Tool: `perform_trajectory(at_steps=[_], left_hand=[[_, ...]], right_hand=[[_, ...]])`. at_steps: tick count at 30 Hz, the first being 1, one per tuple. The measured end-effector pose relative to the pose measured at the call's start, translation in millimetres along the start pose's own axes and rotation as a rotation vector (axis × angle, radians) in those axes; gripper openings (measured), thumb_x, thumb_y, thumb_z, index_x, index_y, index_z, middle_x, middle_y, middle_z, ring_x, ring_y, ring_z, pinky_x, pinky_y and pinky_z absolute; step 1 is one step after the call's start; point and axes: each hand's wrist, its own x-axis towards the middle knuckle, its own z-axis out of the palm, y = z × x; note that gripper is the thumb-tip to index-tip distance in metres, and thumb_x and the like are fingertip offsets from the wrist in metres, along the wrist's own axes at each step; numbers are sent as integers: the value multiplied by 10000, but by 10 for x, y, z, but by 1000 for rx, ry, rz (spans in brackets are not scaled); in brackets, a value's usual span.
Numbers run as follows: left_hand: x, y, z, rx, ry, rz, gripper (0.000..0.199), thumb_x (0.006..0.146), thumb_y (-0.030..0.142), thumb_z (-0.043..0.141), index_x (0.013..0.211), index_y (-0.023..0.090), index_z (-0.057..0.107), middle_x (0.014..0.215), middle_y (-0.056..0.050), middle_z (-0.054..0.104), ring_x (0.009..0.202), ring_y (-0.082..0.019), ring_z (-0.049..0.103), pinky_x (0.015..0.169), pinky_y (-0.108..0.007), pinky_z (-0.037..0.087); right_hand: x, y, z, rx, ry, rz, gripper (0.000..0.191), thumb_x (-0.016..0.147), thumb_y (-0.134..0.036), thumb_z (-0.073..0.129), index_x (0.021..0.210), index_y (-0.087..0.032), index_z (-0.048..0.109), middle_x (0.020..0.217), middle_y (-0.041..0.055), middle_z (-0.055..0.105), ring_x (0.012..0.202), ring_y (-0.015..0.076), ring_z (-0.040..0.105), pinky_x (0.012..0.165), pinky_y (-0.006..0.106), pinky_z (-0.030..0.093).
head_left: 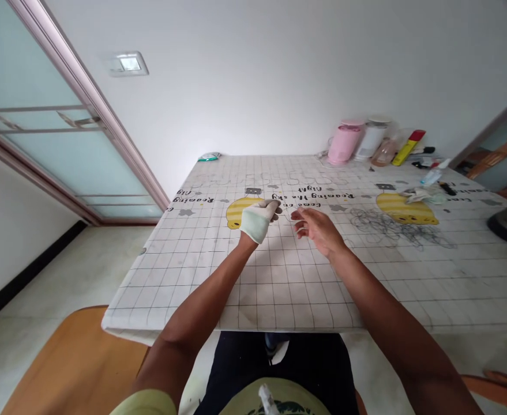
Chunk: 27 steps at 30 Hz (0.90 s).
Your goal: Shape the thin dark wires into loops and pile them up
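Observation:
My left hand (259,220), in a white and pale green work glove, is closed above the middle of the table, its thumb and fingers pinched together. A faint thin wire (286,214) seems to show beside its fingertips; the part inside the fingers is hidden. My right hand (318,227) is bare and hovers just to the right, fingers loosely curled with gaps between them. The two hands do not touch. To the right lies a loose tangle of thin dark wire (398,227). Behind my hands, bent thin wire shapes (274,178) lie in a row.
A checked tablecloth (184,288) covers the table against the wall. At the back right stand a pink container (345,143), a white one (372,138) and a yellow can with red cap (409,147). A crumpled glove (421,195) lies nearby. A wooden chair (80,363) is at lower left.

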Motion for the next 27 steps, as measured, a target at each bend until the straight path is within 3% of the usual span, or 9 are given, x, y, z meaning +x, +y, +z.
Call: perform_trajectory(at_steps=[4,7,12,15,22,27], left_hand=[[-22,-11,-43,214,43,37,223,922,364,612,876,247,796,881,-4,786,839,-169,703,799,-272,531],[-45,-48,-36,325,41,72,242,937,363,584,931,276,810,887,17,793,892,-163,717,860,-262,528],[-62,-104,-47,385,7,64,270,963,355,551,950,273,807,883,7,791,858,-160,718,827,-255,535],[-61,-95,-64,477,-17,91,268,968,343,553,973,270,811,896,0,783,874,-162,707,843,-254,522],[-68,-92,-57,675,-74,135,343,993,252,507,1206,294,773,958,-8,772,971,-181,688,882,-259,490],[-97,-112,-40,755,-152,171,324,1006,230,480,1158,241,766,886,-31,736,898,-190,662,813,-264,469]], right_hand=[[67,-111,-9,-409,204,-253,438,895,-641,695,1018,-221,717,1039,80,742,930,233,698,816,372,579],[94,-192,98,-527,103,-348,356,882,-555,742,1032,-232,732,1066,70,764,1017,259,707,927,415,557],[131,-145,280,-602,54,-434,149,915,-387,714,923,-245,759,933,29,777,895,228,716,827,381,555],[145,-91,284,-626,83,-494,139,950,-345,663,909,-243,748,899,28,768,851,225,707,716,354,534],[200,14,186,-929,64,-859,168,1046,-239,541,959,-222,684,900,65,712,865,229,648,779,378,511],[245,43,131,-1129,34,-1022,211,1075,-207,493,913,-215,628,791,60,620,787,222,565,727,365,475]])
